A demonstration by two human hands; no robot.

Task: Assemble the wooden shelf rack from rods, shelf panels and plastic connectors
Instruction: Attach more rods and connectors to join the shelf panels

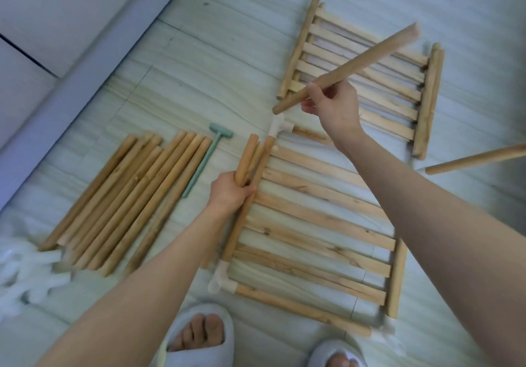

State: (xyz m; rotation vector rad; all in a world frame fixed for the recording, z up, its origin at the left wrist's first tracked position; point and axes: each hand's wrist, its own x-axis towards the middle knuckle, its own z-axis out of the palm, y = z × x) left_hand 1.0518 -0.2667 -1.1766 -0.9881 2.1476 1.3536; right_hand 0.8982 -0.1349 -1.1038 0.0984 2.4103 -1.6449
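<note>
My right hand (334, 102) grips a wooden rod (358, 62) near its lower end, holding it tilted in the air above the far slatted shelf panel (367, 82). My left hand (229, 193) holds a short rod (247, 157) against the left side rod of the near shelf panel (313, 224) lying on the floor. White plastic connectors sit at that panel's corners: the far left connector (277, 127), the near left connector (220, 277) and the near right connector (382, 331).
Several loose rods (122, 204) lie in a row at the left, beside a green plastic mallet (205, 159). A pile of white connectors (25, 272) sits at the lower left. Another rod (478, 159) enters from the right. My slippered feet (199, 335) stand at the bottom edge; a white cabinet (57, 25) rises upper left.
</note>
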